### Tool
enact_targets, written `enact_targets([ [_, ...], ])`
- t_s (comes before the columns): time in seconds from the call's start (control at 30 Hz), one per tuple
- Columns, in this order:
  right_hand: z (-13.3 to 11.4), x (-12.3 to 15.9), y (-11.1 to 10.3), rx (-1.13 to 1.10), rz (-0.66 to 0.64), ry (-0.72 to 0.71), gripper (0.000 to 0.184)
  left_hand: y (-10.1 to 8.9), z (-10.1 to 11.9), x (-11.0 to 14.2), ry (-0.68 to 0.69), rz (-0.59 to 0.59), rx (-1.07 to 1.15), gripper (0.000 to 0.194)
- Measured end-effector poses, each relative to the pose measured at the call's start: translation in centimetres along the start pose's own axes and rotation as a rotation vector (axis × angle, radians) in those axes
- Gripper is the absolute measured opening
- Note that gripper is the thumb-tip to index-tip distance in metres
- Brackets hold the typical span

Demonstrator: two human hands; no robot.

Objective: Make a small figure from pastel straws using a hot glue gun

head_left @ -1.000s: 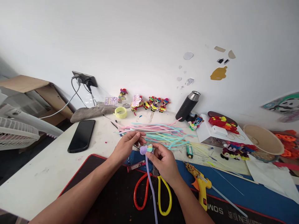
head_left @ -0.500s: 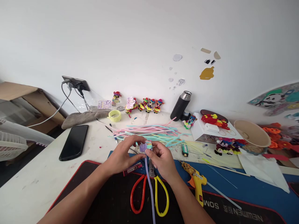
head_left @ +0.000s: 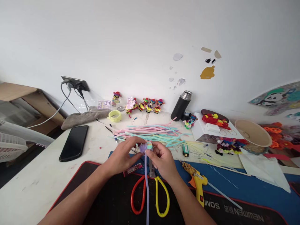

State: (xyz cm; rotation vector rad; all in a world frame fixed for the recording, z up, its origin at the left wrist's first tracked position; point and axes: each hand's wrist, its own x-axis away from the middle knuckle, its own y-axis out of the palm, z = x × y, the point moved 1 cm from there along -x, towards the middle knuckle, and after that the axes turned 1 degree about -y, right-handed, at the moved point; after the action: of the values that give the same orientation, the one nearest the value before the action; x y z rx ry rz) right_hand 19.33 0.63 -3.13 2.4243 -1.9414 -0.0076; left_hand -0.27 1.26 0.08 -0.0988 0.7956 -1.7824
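Between my two hands is a small coil of fuzzy pipe cleaner [head_left: 142,147], purple on the left and multicoloured pastel on the right. My left hand [head_left: 124,153] pinches its purple side between thumb and fingers. My right hand [head_left: 162,159] grips the pastel side, its thumb near where a long purple pipe cleaner tail [head_left: 147,184] leaves the coil and hangs down. Below the hands lie scissors with one red and one yellow handle [head_left: 162,197], their blades partly hidden by the right hand.
Pink and mint pipe cleaners [head_left: 150,131] lie in a pile behind my hands. A yellow glue gun [head_left: 199,186] rests at the right, a phone [head_left: 73,143] at the left. Further back stand a black thermos [head_left: 180,107], small fuzzy dolls [head_left: 151,106] and a white box [head_left: 199,131].
The hanging purple tail has swung left at its lower end. Both hands keep their hold on the coil with hardly any shift.
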Motion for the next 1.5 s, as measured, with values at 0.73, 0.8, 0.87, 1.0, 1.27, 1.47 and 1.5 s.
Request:
enact_targets([
  [0.73,0.0,-0.1,0.1,0.032,0.005,0.003,0.040,0.5,-0.1,0.2,0.138,0.067,-0.149,0.024],
  [0.8,0.0,-0.1,0.1,0.024,0.003,0.008,0.039,0.7,-0.1,0.2,0.137,0.081,-0.149,0.024],
  [0.87,0.0,0.0,0.2,0.010,-0.002,0.014,0.040,0.8,-0.1,0.3,0.136,0.097,-0.157,0.024],
  [1.0,0.2,-0.1,0.3,-0.073,-0.033,0.047,0.042,1.1,-0.4,0.4,0.144,0.148,-0.211,0.025],
  [1.27,0.3,-0.1,0.8,-0.146,-0.145,0.129,0.047,1.0,-1.2,0.1,0.191,0.210,-0.410,0.020],
  [1.47,-0.3,0.1,1.1,-0.142,-0.136,0.137,0.051,1.0,-1.3,-0.1,0.178,0.203,-0.502,0.019],
  [1.5,-0.3,0.1,1.1,-0.129,-0.139,0.139,0.050,1.0,-1.3,0.0,0.169,0.206,-0.504,0.019],
])
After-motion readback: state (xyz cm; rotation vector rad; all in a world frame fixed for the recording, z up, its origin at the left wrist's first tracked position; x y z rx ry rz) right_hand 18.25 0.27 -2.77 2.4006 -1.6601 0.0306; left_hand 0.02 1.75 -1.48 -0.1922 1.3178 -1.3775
